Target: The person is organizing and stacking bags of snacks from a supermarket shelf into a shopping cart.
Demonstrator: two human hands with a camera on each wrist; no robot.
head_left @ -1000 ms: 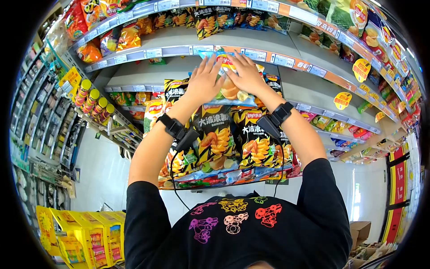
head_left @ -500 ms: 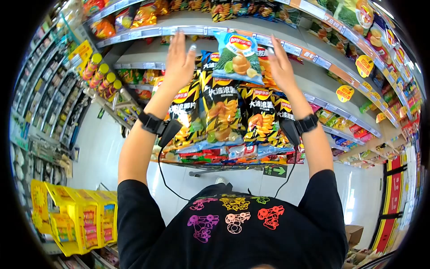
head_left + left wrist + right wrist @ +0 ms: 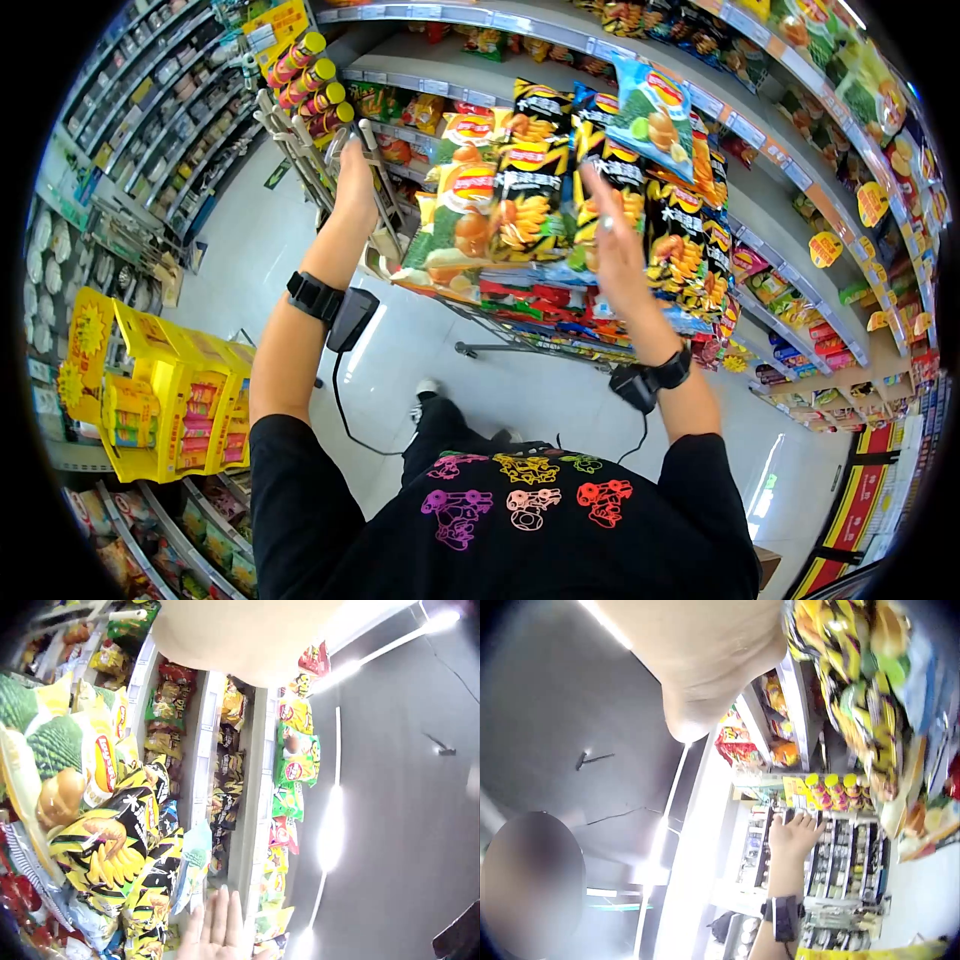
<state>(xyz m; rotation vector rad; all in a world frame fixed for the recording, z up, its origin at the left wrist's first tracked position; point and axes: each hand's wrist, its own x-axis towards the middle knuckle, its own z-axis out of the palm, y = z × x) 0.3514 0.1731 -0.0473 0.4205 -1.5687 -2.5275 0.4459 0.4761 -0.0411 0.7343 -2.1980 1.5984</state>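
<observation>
While poised beside black chip bags (image 3: 672, 255) with a straight-fingered right grip (image 3: 620, 255), also hovers near yellow-lidded cans (image 3: 298, 90) with a likewise unclenched left grip (image 3: 353, 178)

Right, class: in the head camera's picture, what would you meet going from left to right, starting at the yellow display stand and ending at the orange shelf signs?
Yellow display stand → left hand → front green-and-yellow chip bag → black chip bag beside it → right hand → orange shelf signs.
</observation>
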